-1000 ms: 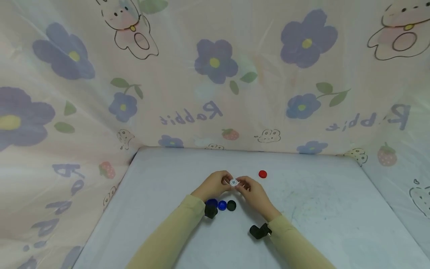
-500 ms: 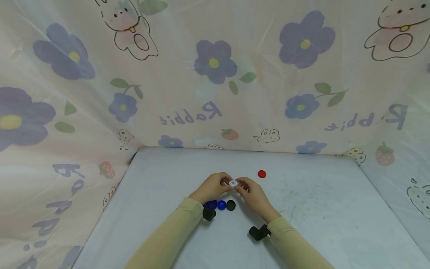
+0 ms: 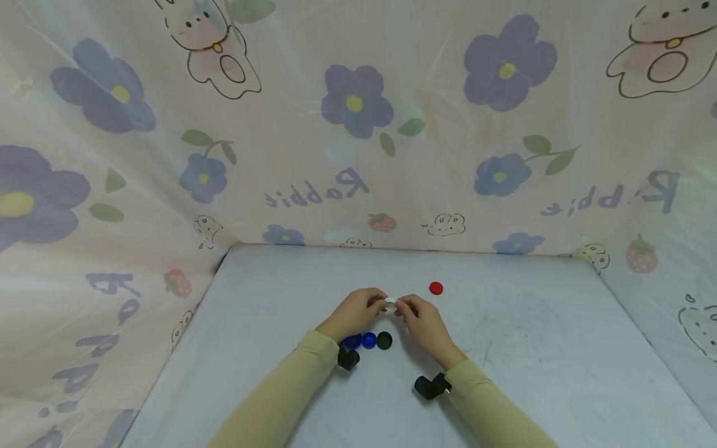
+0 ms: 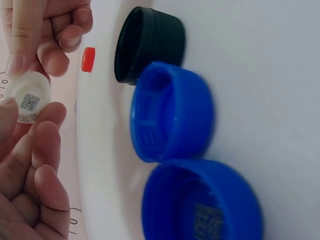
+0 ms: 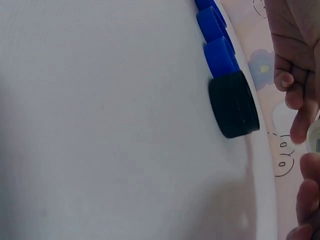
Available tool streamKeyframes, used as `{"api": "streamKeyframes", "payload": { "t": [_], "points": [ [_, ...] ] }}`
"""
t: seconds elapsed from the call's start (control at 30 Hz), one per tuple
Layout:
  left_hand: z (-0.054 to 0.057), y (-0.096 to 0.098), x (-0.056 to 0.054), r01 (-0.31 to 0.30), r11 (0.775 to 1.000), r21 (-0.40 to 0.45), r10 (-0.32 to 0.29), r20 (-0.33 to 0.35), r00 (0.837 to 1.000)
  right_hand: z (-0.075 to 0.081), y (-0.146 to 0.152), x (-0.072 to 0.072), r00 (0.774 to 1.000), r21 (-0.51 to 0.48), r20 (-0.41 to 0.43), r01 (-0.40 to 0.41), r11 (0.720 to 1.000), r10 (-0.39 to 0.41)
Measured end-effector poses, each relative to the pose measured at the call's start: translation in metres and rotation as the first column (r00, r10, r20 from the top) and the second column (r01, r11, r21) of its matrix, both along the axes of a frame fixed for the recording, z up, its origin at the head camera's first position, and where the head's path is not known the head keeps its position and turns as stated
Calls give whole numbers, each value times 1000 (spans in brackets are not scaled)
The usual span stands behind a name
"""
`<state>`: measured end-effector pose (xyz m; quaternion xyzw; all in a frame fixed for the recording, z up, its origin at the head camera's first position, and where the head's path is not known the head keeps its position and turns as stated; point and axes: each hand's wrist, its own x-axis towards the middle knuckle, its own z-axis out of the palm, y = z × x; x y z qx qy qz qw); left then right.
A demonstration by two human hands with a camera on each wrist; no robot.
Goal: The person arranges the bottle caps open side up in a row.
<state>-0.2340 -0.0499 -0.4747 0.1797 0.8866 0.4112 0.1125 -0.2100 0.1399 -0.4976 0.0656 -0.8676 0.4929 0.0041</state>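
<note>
Between my hands, above the white table, is a small white bottle cap (image 3: 390,301). In the left wrist view the cap (image 4: 31,82) shows its inside, with a square printed code. My left hand (image 3: 358,309) pinches one edge with thumb and fingers; my right hand (image 3: 424,320) pinches the opposite edge. Close below lie a dark green or black cap (image 3: 384,341), a blue cap (image 3: 369,340) and a larger blue cap (image 3: 351,341) in a touching row, open sides up. Only part of the white cap (image 5: 314,136) shows in the right wrist view.
A red cap (image 3: 435,288) lies farther back, right of the hands. Black wrist cameras sit below the left wrist (image 3: 348,359) and right wrist (image 3: 431,387). A patterned curtain (image 3: 358,155) rises behind the table (image 3: 532,330). Another blue piece (image 5: 204,4) shows at the right wrist view's top.
The white cap has tilted between my fingers: its round face pointed at the head camera before, and now mostly its edge shows. Both hands stay in nearly the same place.
</note>
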Motion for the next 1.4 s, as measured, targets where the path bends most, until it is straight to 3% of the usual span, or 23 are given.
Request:
{"api": "streamKeyframes", "payload": {
  "t": [0.63, 0.87, 1.4],
  "points": [
    [3, -5, 2, 5, 1000, 27, -6, 24, 1000, 1, 1, 1, 999, -18, -34, -23, 1000, 22],
    [2, -5, 3, -3, 1000, 26, 3, 16, 1000, 1, 0, 3, 994, 69, -98, -50, 996, 57],
    [4, -1, 9, -20, 998, 62, 18, 37, 999, 3, 3, 7, 994, 99, -70, -81, 992, 88]
  ]
}}
